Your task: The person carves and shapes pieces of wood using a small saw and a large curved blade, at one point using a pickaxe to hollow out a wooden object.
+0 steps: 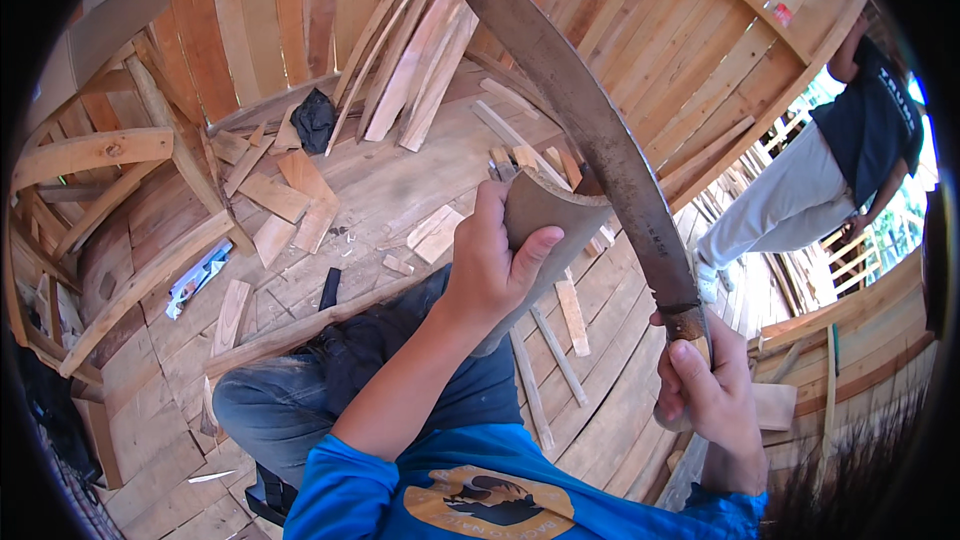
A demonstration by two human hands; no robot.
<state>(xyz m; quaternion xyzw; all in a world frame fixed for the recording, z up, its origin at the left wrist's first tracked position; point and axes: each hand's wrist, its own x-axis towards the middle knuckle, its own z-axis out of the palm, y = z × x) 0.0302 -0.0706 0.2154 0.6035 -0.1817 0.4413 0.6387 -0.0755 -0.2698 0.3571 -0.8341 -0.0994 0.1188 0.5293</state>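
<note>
My left hand (492, 250) is closed around a flat, grey-brown wooden piece (550, 215) with a pale, curved upper end. The piece tilts up and away from my lap, and its lower part passes behind my wrist. My right hand (705, 375) grips a machete (610, 140) by its short wooden handle. The long, rust-marked blade points up and to the left, crossing beside the upper end of the wooden piece. Whether the blade touches the wood I cannot tell.
Wood offcuts (275, 198) lie on the plank floor (390, 210). Long boards (420, 70) lean against the planked wall ahead. Curved wooden ribs (140, 250) stand at left. A black bag (314, 120) sits near the wall. Another person (800, 185) stands at right.
</note>
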